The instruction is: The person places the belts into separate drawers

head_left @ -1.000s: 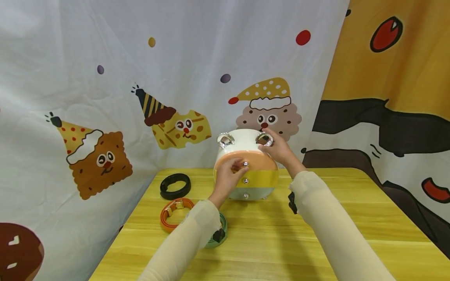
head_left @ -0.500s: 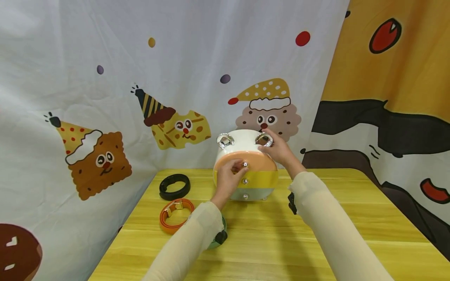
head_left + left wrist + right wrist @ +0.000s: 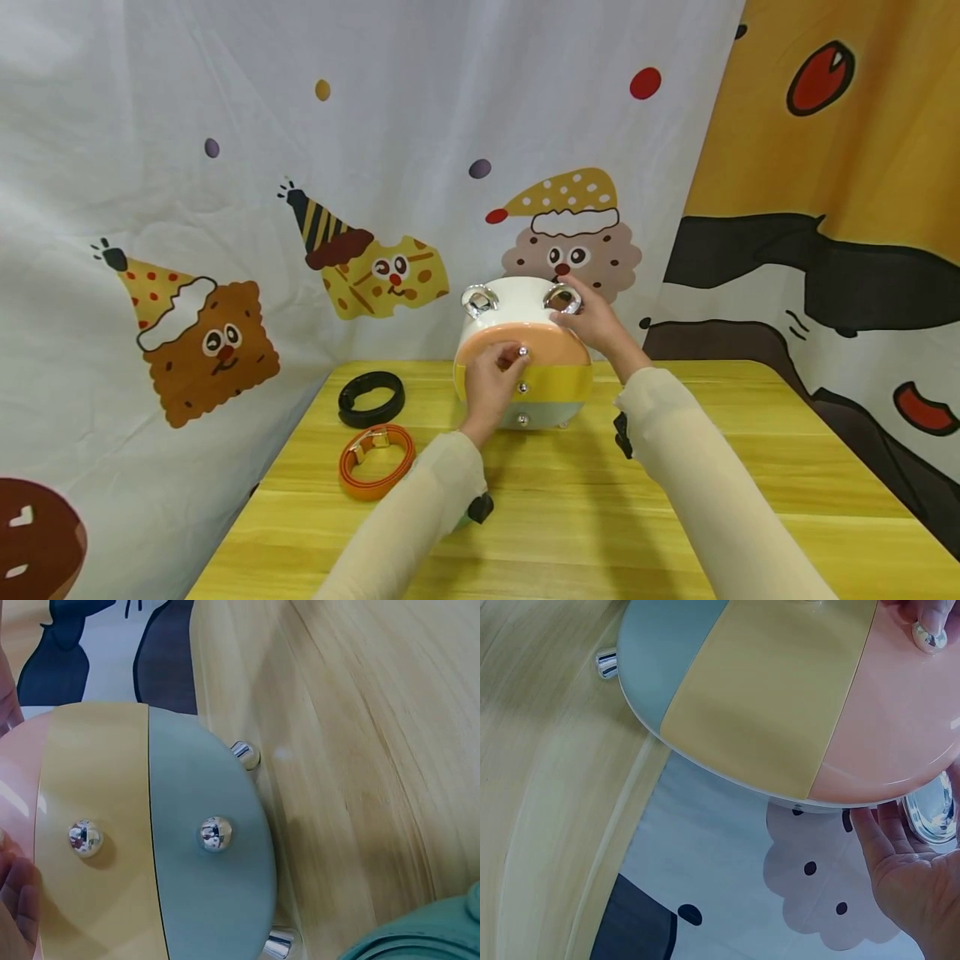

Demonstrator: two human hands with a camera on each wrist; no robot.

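Note:
A small drawer cabinet (image 3: pixel 555 383) with a white rounded body stands on the table. Its front has orange, yellow and grey-green drawers, each with a silver knob, all flush. My left hand (image 3: pixel 491 379) pinches the knob of the top orange drawer, clearest in the right wrist view, where fingers are on that knob (image 3: pixel 930 639). My right hand (image 3: pixel 596 321) grips the silver ring-shaped ear (image 3: pixel 562 298) at the cabinet's top right. In the right wrist view, that hand's fingers lie along the cabinet's side. The other silver ear (image 3: pixel 480 301) is untouched.
Left of the cabinet lie a coiled black belt (image 3: pixel 372 400) and a coiled orange belt (image 3: pixel 377 462) with a gold buckle. A coiled green belt (image 3: pixel 420 934) is mostly hidden under my left sleeve in the head view. Behind the wooden table (image 3: pixel 712 467) hangs a printed cloth (image 3: pixel 405 108).
My left wrist and forearm have shifted slightly right, covering more of the green belt. Fingers stay at the top knob. My right hand and the cabinet have hardly moved.

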